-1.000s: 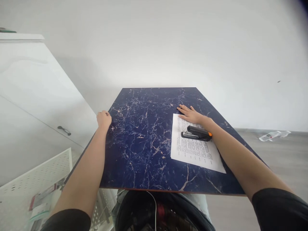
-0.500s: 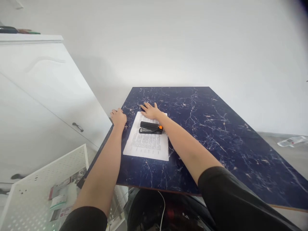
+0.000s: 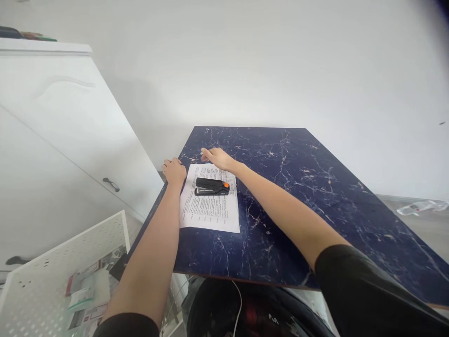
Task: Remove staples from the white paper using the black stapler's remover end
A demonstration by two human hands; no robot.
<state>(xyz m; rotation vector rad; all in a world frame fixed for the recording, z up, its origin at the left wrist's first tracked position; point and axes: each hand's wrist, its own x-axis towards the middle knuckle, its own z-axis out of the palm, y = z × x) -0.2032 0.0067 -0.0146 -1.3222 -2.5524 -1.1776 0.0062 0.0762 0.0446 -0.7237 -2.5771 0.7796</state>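
A sheet of printed paper point(image 3: 210, 213) lies near the left side of the dark blue marbled table point(image 3: 280, 187). On it rests a black stapler point(image 3: 212, 186) with an orange end, lying crosswise. My right hand point(image 3: 218, 157) is at the paper's far edge, beyond the stapler, its fingers curled together. Whether anything small sits between those fingertips is hard to see. My left hand point(image 3: 174, 171) is closed over the table's left edge, beside the paper's upper left side; its fingertips are partly hidden. Neither hand touches the stapler.
To the left stands a white cabinet point(image 3: 70, 131) with dark handles. A white perforated cart point(image 3: 38, 285) holding packets is below the table's left edge. The wall point(image 3: 245, 65) rises behind the table. A clear plastic packet point(image 3: 421, 207) lies beyond the right edge.
The paper and stapler have shifted left, closer to my left hand. My right hand has gone from spread flat to curled fingers. My left hand has stayed at the table edge.
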